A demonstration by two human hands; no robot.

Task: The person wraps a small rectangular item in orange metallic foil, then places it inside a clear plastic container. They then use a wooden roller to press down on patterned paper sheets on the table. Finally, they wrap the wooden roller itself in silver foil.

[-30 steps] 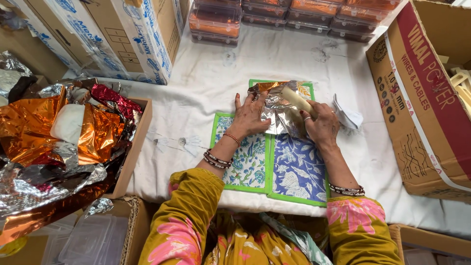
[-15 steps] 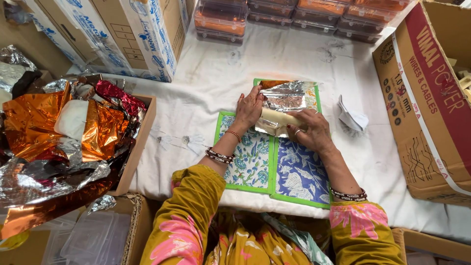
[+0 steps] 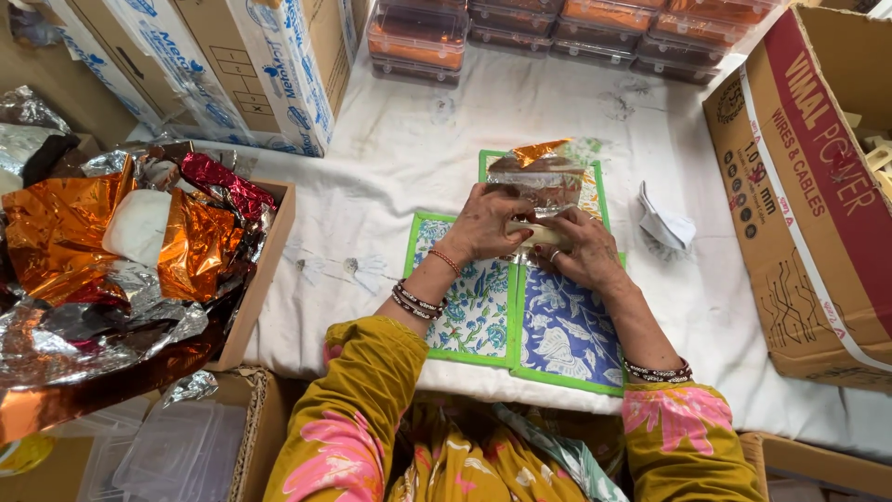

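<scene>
Between both hands (image 3: 534,237), roll (image 3: 531,233) lies crosswise (foil-wrapped).

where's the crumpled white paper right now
In the head view, the crumpled white paper lies on the white cloth, right of the right hand, beside the red-sided carton.

Both hands hide most of the pale roll (image 3: 537,232); the cable carton (image 3: 808,186) is cut off rightward.

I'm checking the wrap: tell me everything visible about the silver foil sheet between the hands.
The crinkled silver foil sheet, orange on its turned-up far corner, lies on the floral green-bordered mats. Its near edge is curled around a pale cylindrical stick. The left hand and right hand both grip that rolled edge; the far part is loose and wrinkled.
</scene>
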